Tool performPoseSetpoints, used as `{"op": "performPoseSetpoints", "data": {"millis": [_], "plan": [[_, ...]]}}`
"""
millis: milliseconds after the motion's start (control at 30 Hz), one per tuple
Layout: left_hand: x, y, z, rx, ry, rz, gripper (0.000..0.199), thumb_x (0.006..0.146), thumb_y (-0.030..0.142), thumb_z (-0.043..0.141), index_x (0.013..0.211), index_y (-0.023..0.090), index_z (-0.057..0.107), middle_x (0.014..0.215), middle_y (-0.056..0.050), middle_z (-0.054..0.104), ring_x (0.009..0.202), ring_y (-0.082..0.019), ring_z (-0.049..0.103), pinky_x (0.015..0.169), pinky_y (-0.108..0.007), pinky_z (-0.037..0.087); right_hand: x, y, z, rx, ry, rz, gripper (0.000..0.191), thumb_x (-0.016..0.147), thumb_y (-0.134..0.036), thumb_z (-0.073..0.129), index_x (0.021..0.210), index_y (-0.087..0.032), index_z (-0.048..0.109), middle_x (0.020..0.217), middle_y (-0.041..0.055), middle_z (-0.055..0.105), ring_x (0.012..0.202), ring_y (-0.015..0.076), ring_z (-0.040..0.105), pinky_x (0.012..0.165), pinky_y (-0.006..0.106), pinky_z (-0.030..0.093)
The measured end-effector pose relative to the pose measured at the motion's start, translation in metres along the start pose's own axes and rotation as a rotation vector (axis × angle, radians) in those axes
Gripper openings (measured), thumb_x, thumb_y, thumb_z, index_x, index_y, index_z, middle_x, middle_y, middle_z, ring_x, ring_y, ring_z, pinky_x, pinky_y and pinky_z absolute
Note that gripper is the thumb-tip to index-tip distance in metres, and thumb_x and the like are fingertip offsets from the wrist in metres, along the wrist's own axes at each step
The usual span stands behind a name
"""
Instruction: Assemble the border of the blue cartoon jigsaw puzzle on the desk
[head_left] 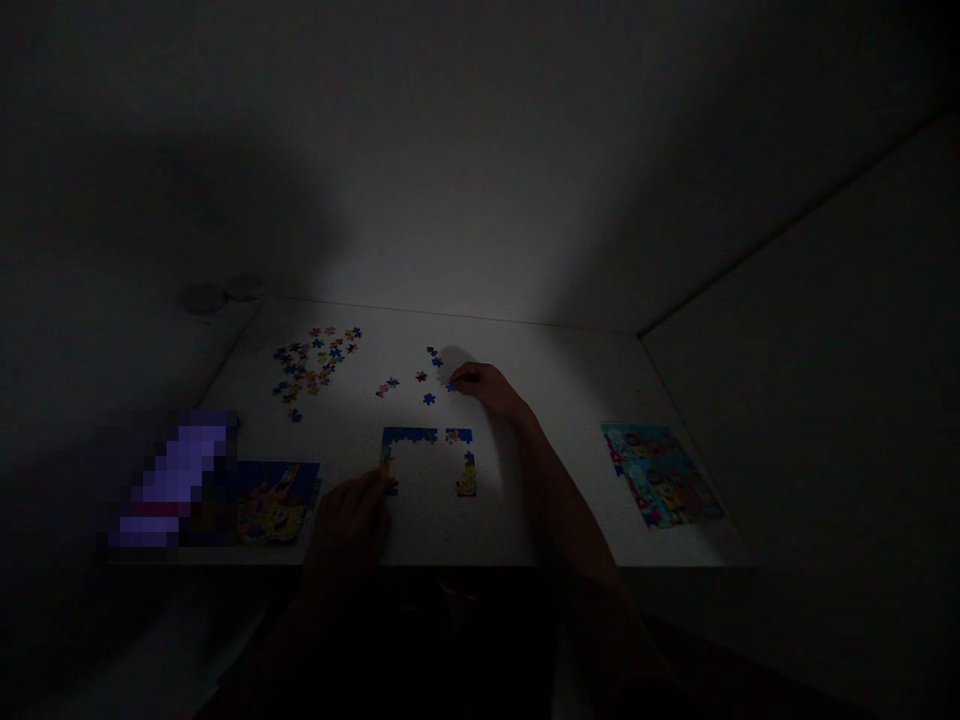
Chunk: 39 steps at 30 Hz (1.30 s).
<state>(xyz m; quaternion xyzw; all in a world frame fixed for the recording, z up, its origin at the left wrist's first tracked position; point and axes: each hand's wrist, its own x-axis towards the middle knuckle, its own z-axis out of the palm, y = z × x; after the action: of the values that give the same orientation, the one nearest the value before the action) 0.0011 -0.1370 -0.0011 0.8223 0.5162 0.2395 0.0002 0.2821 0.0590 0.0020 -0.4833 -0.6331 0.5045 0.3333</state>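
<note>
A partly joined jigsaw border (409, 435) lies on the white table (427, 530), with blue along its top and a yellow figure at the lower right. The top edge shows a narrow gap right of its middle. My right hand (484, 383) is above the border, its fingertips pinched on a small blue puzzle piece (451, 386). My left hand (352, 515) rests at the border's left side, fingertips touching its edge; in the dim light its grip is unclear. Loose pieces, among them a blue one (429, 399) and a reddish one (421, 376), lie between the border and the wall.
A heap of several loose pieces (307, 370) lies at the back left. A picture sheet (277, 500) is at the front left beside a blurred purple item (176, 480). Another colourful picture (664, 475) lies at the right. A wall (465, 220) rises behind the table.
</note>
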Motion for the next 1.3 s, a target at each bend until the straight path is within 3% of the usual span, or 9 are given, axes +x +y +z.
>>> {"op": "performPoseSetpoints", "data": {"millis": [167,467,667,900,1100,1300], "plan": [[0.0008,0.0004,-0.0023,-0.016,-0.019,-0.001,0.034,0.092,0.015,0.046,0.124,0.019,0.058,0.120,-0.010,0.066,0.104,-0.026,0.060,0.090,-0.042,0.047,-0.0014,0.0038,-0.0056,0.020,-0.021,0.026,0.033,0.075,-0.026,0.063,0.103,-0.014,0.073,0.071,0.0016,0.067,0.066,0.0151,0.059,0.070,0.031,0.047],[0.0006,-0.0004,-0.0015,-0.021,-0.039,-0.002,0.034,0.093,0.017,0.046,0.123,0.019,0.060,0.121,-0.011,0.066,0.104,-0.026,0.060,0.091,-0.043,0.047,0.0001,0.0040,-0.0081,0.024,-0.078,0.033,0.022,0.073,-0.022,0.062,0.091,-0.015,0.073,0.070,0.0013,0.067,0.068,0.0155,0.060,0.072,0.031,0.047],[-0.0003,-0.0006,-0.0004,-0.005,-0.023,-0.005,0.031,0.093,0.017,0.044,0.118,0.018,0.062,0.118,-0.011,0.067,0.103,-0.027,0.060,0.090,-0.043,0.047,-0.0018,0.0030,-0.0101,-0.060,-0.101,0.025,0.037,0.074,-0.014,0.060,0.108,-0.015,0.072,0.075,0.0012,0.068,0.073,0.0153,0.060,0.077,0.030,0.047],[0.0007,0.0015,-0.0041,-0.032,-0.056,-0.036,0.033,0.093,0.017,0.045,0.122,0.020,0.061,0.120,-0.010,0.066,0.105,-0.027,0.060,0.093,-0.043,0.046,-0.0028,0.0017,-0.0087,-0.124,-0.111,0.015,0.032,0.071,-0.010,0.057,0.097,-0.016,0.075,0.087,0.0024,0.072,0.076,0.0145,0.061,0.075,0.028,0.046],[0.0015,0.0019,-0.0033,-0.012,-0.043,-0.028,0.032,0.094,0.019,0.044,0.121,0.020,0.061,0.118,-0.010,0.066,0.104,-0.026,0.060,0.093,-0.043,0.046,-0.0026,0.0015,-0.0062,-0.092,-0.086,-0.012,0.022,0.073,-0.017,0.061,0.092,-0.015,0.073,0.076,0.0012,0.069,0.069,0.0135,0.060,0.069,0.027,0.045],[0.0009,0.0010,-0.0029,-0.044,-0.042,-0.037,0.034,0.092,0.016,0.045,0.122,0.022,0.060,0.119,-0.009,0.066,0.104,-0.026,0.061,0.092,-0.042,0.048,-0.0016,0.0012,-0.0003,-0.173,-0.046,-0.023,0.013,0.077,-0.022,0.066,0.086,-0.018,0.074,0.086,0.0027,0.073,0.080,0.0163,0.064,0.080,0.031,0.048]]}}
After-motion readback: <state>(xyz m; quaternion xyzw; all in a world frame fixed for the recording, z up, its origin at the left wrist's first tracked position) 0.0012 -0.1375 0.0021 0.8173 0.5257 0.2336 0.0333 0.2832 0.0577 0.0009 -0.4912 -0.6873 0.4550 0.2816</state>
